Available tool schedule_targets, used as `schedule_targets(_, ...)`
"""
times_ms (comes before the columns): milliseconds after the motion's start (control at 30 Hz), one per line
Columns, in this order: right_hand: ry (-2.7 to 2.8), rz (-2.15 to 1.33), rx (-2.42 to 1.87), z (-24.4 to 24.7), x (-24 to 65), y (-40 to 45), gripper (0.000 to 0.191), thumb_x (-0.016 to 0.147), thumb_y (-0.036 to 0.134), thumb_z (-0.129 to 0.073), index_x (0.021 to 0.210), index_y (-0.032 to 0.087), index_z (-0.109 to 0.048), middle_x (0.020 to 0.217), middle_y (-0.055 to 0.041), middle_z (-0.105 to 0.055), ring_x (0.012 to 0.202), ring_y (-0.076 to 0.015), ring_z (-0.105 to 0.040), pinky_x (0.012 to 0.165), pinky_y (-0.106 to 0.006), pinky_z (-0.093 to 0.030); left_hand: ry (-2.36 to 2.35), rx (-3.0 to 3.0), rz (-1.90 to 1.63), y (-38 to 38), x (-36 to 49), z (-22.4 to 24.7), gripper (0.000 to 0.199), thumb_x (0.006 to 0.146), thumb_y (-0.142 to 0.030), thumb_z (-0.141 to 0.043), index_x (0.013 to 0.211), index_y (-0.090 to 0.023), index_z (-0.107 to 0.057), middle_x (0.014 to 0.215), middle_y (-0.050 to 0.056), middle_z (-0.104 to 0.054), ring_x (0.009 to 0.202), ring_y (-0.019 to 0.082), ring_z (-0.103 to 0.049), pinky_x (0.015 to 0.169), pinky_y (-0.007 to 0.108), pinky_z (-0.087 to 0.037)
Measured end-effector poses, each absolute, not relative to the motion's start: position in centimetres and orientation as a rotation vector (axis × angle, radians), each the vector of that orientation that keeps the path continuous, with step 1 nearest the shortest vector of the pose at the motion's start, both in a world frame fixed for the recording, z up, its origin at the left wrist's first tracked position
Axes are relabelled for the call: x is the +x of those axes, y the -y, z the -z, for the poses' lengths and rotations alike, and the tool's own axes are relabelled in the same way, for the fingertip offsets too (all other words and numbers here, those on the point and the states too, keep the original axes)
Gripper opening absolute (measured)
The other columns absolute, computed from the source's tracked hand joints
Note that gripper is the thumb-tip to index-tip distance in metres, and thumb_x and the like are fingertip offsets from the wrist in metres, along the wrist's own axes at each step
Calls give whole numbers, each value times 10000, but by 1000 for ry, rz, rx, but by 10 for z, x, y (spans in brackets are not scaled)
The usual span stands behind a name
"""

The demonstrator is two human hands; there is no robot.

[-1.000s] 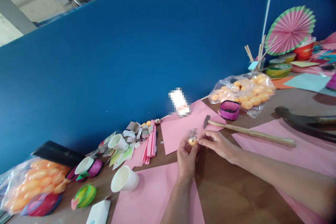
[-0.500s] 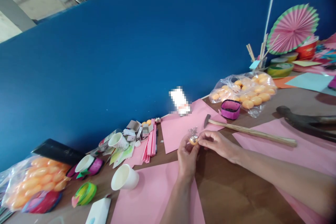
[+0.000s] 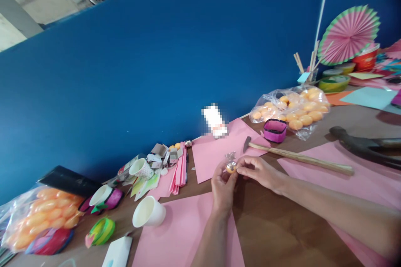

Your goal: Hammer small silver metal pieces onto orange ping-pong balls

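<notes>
A small round ball point(image 3: 231, 168), orange below with shiny silver foil-like wrapping on top, sits in the fingers of my left hand point(image 3: 223, 183). A crinkled silver tuft point(image 3: 230, 155) sticks up above it. My right hand point(image 3: 258, 172) comes from the right, thumb and forefinger pinched together at the ball's right side. Both hands are over the brown table, at the near edge of a pink paper sheet point(image 3: 213, 156). Behind my right hand lies a hammer point(image 3: 300, 155) with a wooden handle.
A white paper cup point(image 3: 149, 211) lies tilted on another pink sheet point(image 3: 178, 233). Clear bags of orange balls stand at the left point(image 3: 46, 212) and far right point(image 3: 305, 112). A magenta ring-shaped piece point(image 3: 275, 130) and a larger dark claw hammer point(image 3: 360, 144) are to the right.
</notes>
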State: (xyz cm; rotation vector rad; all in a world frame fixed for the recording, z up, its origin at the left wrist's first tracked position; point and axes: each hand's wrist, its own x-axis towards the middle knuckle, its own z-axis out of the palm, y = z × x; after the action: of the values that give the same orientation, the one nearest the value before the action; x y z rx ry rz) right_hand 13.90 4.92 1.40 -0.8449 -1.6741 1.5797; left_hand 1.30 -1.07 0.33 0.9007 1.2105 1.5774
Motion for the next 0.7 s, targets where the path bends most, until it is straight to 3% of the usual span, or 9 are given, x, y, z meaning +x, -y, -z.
schedule_targets(700, 1696, -1522, -907, -17, 138, -48, 193, 705, 338, -602, 694, 146, -614, 717, -25, -622, 694, -156, -541, 656, -278, -425, -1257, 917, -1582, 9, 11, 1, 459, 674, -262, -672, 1105, -171, -544, 939, 81, -672, 852, 197, -625, 782, 308, -466)
